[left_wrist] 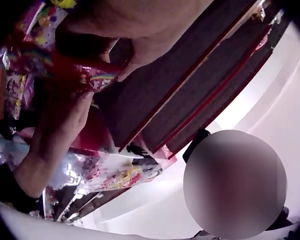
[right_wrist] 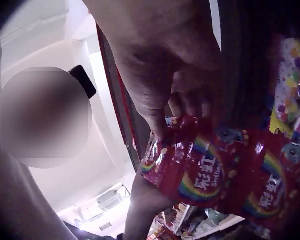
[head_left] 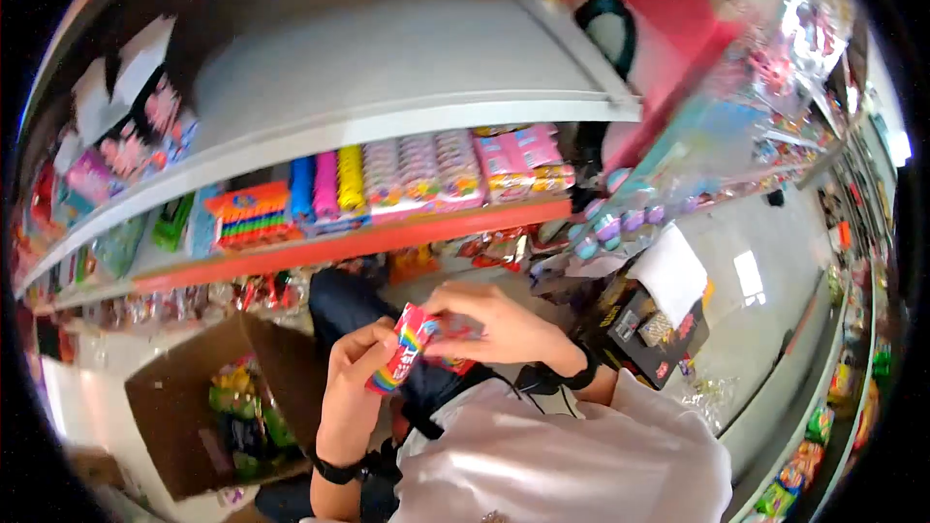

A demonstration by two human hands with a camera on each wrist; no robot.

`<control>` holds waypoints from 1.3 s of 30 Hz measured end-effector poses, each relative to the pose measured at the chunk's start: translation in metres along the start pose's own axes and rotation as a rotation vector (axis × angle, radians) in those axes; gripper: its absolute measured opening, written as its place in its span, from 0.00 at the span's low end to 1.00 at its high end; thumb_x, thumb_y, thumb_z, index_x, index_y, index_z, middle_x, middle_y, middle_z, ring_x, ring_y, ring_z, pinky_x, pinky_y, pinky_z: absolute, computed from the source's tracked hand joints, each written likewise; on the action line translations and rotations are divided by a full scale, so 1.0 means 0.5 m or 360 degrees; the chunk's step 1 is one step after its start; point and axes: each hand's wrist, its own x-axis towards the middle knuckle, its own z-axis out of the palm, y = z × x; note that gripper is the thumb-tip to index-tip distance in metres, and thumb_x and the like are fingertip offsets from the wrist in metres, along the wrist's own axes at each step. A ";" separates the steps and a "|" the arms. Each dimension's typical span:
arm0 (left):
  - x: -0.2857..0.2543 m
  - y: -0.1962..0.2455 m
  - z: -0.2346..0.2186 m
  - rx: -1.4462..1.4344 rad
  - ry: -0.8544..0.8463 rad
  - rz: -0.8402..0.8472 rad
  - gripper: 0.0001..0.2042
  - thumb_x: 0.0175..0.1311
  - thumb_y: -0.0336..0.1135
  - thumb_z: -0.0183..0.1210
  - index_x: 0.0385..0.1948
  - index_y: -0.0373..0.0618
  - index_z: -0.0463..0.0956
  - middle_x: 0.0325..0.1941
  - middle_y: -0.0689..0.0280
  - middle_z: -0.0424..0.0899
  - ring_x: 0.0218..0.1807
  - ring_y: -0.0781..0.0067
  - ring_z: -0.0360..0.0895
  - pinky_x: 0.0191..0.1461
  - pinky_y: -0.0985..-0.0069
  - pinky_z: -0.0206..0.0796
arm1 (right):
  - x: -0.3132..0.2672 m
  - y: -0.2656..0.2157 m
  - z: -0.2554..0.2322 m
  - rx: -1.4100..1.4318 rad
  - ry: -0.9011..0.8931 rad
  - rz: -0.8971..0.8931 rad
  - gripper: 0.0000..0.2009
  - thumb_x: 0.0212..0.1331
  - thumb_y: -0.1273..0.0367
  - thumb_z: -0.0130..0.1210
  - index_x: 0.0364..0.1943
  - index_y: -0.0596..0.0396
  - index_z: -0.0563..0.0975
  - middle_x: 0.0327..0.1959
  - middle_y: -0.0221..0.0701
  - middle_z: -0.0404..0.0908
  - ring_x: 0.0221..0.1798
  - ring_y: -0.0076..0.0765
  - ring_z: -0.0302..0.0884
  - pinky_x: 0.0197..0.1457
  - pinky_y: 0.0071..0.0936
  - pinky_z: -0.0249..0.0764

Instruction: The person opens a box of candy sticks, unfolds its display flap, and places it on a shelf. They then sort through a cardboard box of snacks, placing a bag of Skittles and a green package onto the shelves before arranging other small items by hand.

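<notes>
A strip of red candy packets (head_left: 405, 356) printed with rainbows is held up over the person's lap. The left hand (head_left: 356, 383) pinches it between thumb and fingers at one side. From the other side the right hand (head_left: 504, 327) grips it, fingers curled. In the right wrist view the joined packets (right_wrist: 202, 172) spread out below the right hand (right_wrist: 165, 60), with the left hand (right_wrist: 147, 200) beneath their edge. Shiny red wrapping (left_wrist: 92, 77) lies between the left hand (left_wrist: 140, 25) and right hand (left_wrist: 57, 132) in the left wrist view.
An open cardboard box (head_left: 174, 407) with colourful packages stands at the lower left. A shelf (head_left: 387, 116) runs across the front, with boxed sweets on the level below. A black carton (head_left: 630, 329) sits on the right, and another stocked shelf (head_left: 775, 436) is at the far right.
</notes>
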 end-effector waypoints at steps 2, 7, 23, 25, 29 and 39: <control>0.014 0.005 0.027 -0.0065 0.0001 -0.0096 0.07 0.62 0.31 0.55 0.26 0.39 0.75 0.31 0.72 0.75 0.35 0.83 0.71 0.38 0.86 0.59 | -0.003 0.003 -0.013 0.0090 0.0082 -0.0035 0.16 0.55 0.64 0.64 0.41 0.59 0.75 0.38 0.37 0.79 0.41 0.41 0.79 0.45 0.34 0.73; 0.065 -0.003 0.059 0.0001 -0.0007 -0.0162 0.11 0.61 0.34 0.61 0.38 0.37 0.73 0.35 0.65 0.78 0.36 0.77 0.76 0.42 0.77 0.68 | -0.016 0.025 -0.043 0.0306 0.0252 -0.0054 0.11 0.56 0.70 0.63 0.40 0.60 0.76 0.35 0.32 0.78 0.39 0.26 0.74 0.44 0.27 0.70; 0.134 -0.024 0.074 0.0050 -0.0256 -0.0087 0.09 0.63 0.35 0.60 0.32 0.36 0.80 0.31 0.64 0.84 0.32 0.78 0.79 0.38 0.79 0.69 | -0.042 0.015 -0.073 -0.0062 0.0578 -0.0230 0.10 0.55 0.76 0.61 0.41 0.59 0.78 0.38 0.36 0.77 0.41 0.36 0.77 0.46 0.30 0.74; 0.128 -0.019 0.082 0.0029 -0.0283 -0.0097 0.10 0.64 0.35 0.59 0.34 0.36 0.80 0.31 0.64 0.84 0.32 0.78 0.79 0.37 0.80 0.69 | -0.045 0.024 -0.066 -0.0134 0.0623 -0.0270 0.10 0.54 0.77 0.62 0.41 0.58 0.79 0.42 0.36 0.76 0.43 0.36 0.76 0.46 0.30 0.73; 0.105 -0.011 0.081 0.0053 -0.0272 -0.0104 0.11 0.65 0.36 0.58 0.36 0.34 0.80 0.32 0.64 0.84 0.32 0.80 0.79 0.38 0.83 0.68 | -0.050 0.013 -0.052 -0.0109 0.0594 -0.0257 0.10 0.52 0.77 0.63 0.40 0.58 0.80 0.48 0.35 0.73 0.47 0.35 0.74 0.48 0.29 0.72; -0.011 0.006 -0.027 0.0059 -0.0175 0.0290 0.06 0.59 0.28 0.61 0.35 0.36 0.77 0.34 0.70 0.78 0.40 0.82 0.74 0.46 0.83 0.64 | 0.015 -0.032 0.062 -0.0081 0.0460 -0.0417 0.11 0.50 0.78 0.63 0.39 0.56 0.80 0.47 0.37 0.74 0.48 0.38 0.74 0.48 0.31 0.72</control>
